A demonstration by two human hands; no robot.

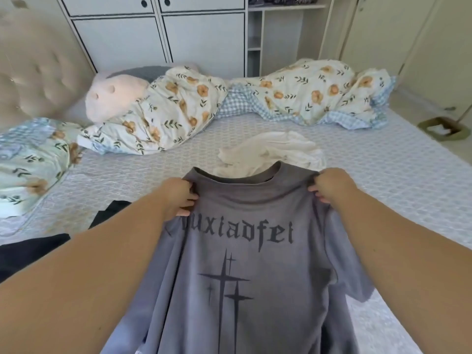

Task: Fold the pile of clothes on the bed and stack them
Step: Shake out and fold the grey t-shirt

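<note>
left hand (176,198): curled at the left shoulder of the grey t-shirt (255,277), the cloth pinched between thumb and fingers just beside the collar.
right hand (329,186): curled at the right shoulder of the same t-shirt, the cloth pinched there; the fingertips are seen folded under the fabric.
grey t-shirt: held up by both shoulders over the near edge of the bed (383,175), printed side toward the camera; dark gothic lettering is seen across the chest and dark cross-like stars below it. the lower part hangs out of view at the bottom.
white garment (275,152): left crumpled on the bed just behind the t-shirt's collar, around the middle of the mattress.
dark clothes (33,251): laid at the near left edge of the bed, partly hidden by the left forearm; whether they are folded cannot be told.
floral duvet (204,103): bunched along the far edge of the bed.
plush toy (112,98): rested near the far left corner, against the duvet.
pillow (30,159): placed at the left edge, by the tufted headboard (33,67).
wardrobe (158,34): seen behind the bed.
</note>
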